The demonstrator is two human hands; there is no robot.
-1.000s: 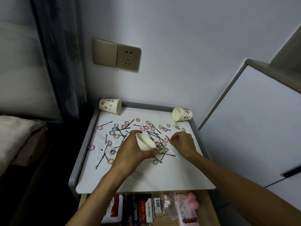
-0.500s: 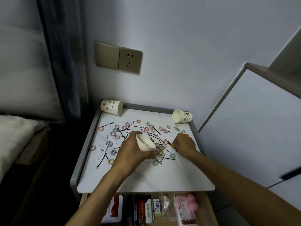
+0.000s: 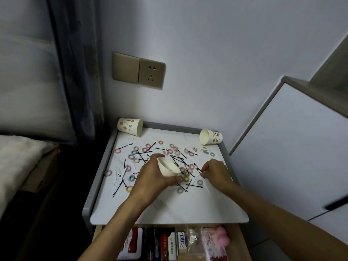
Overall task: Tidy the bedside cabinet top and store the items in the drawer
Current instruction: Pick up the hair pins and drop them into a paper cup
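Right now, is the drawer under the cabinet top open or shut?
Open. The drawer sticks out below the front edge of the cabinet top, and the packets and boxes inside it are in plain view.

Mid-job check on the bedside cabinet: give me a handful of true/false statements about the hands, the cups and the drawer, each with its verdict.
1. The left hand holds a white cup tilted over the cabinet top. True.
2. The right hand lies flat and holds nothing. False: its fingertips pinch a black hairpin.
3. Two patterned cups lie on their sides at the back corners. True.
4. The drawer is closed. False: it stands open below the top, with items inside.
5. All the hair ties are already in the drawer. False: many lie scattered on the top among hairpins.
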